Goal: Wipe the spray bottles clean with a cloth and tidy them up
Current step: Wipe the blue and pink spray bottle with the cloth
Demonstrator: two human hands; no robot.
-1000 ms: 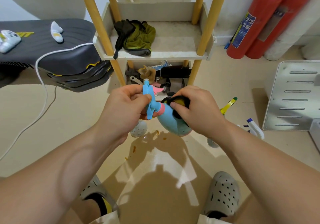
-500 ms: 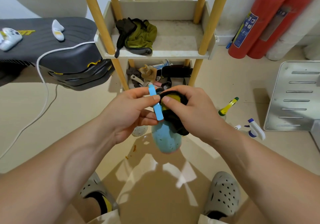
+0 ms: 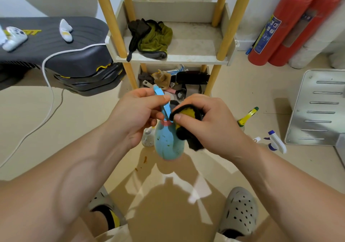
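Head view: beige floor (image 3: 74, 129), shelf (image 3: 186, 60), white spray bottle (image 3: 277, 142).

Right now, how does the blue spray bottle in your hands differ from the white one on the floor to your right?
The blue spray bottle hangs in the air, its trigger head gripped by the left hand; the white spray bottle rests on the floor, untouched. The right hand presses the cloth to the blue one's neck; no cloth meets the white one. Both are trigger sprayers.
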